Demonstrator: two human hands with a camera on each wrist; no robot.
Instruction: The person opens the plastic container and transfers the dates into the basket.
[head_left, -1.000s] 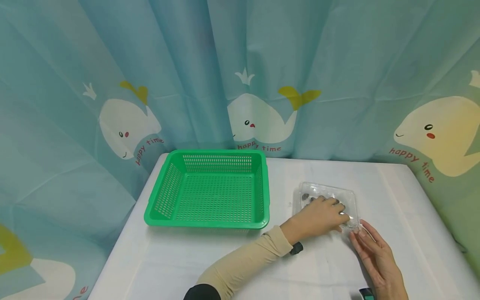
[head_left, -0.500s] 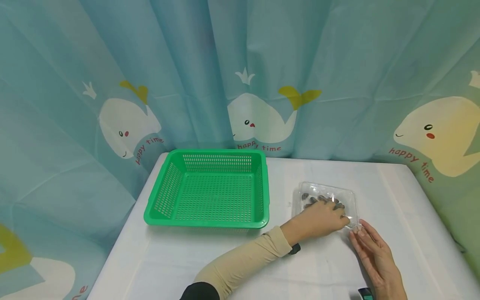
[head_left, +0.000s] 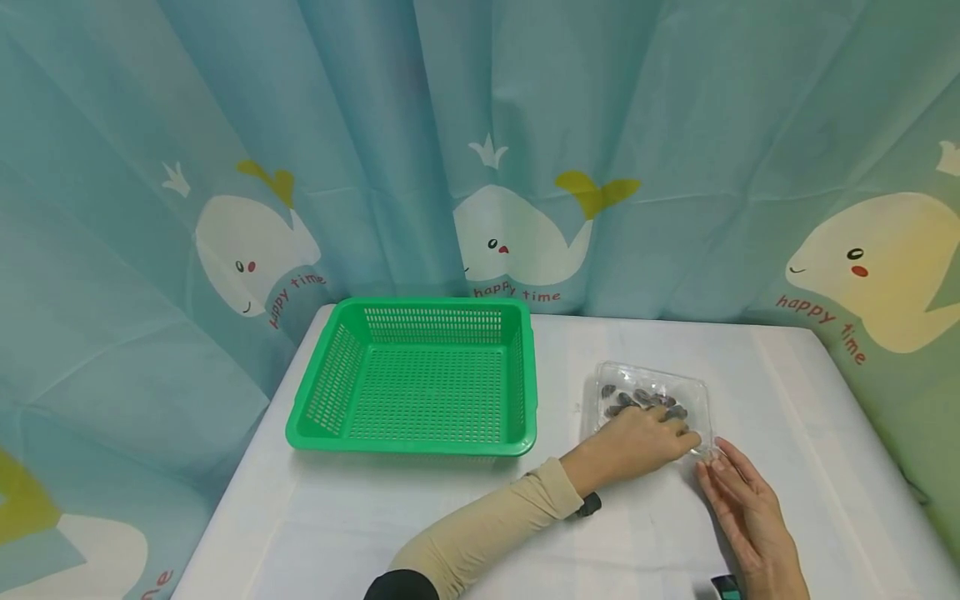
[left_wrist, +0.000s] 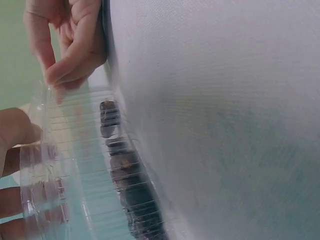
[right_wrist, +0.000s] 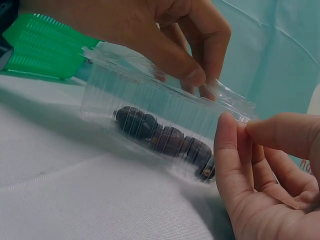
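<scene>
A clear plastic box with ribbed walls stands on the white-covered table, with several dark, shiny, oval fruit-like pieces on its floor. My left hand reaches across from the left; its fingers are bent over the box's upper edge and the thumb is close to them. In the left wrist view, some left fingers show partly through the clear plastic. My right hand pinches the near right corner of the box between thumb and fingers. Glare and the clear plastic hide exactly where the lid meets the box.
A green plastic basket with slotted walls stands left of the box on the white cloth. Behind the table hangs a blue-green curtain with whale prints. My left forearm, in a beige sleeve, crosses the near side.
My left hand has drawn slightly back toward me, so more of the dark pieces show. My right hand stays at the box's corner. The basket and box stand about where they were.
</scene>
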